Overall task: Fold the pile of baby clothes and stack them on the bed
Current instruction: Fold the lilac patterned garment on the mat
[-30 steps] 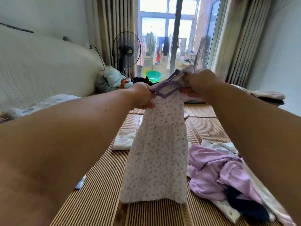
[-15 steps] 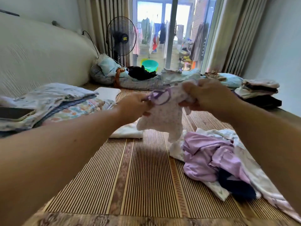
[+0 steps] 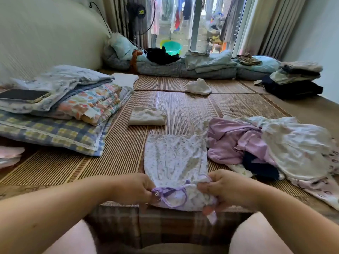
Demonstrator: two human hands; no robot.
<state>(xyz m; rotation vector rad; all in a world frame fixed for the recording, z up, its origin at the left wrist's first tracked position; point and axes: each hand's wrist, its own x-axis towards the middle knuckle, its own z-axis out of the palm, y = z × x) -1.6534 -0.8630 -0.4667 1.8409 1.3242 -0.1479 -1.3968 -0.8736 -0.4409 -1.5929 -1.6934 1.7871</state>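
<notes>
Your left hand (image 3: pixel 132 187) and right hand (image 3: pixel 230 186) pinching the floral dress (image 3: pixel 174 160) at its purple neckline, lower centre, skirt flat on the bed (image 3: pixel 110 162), fingers (image 3: pixel 205 188) partly hidden in fabric, clothes pile (image 3: pixel 238 143) cut off right.

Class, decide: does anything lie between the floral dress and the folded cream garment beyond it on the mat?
Nothing visible: only bare mat separates the floral dress from the folded cream garment. The unfolded pile lies to the right.

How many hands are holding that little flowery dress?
2. The left hand grips the dress at the left of its purple-trimmed neck end; the right hand grips the right. The rest of it lies spread on the mat.
</notes>
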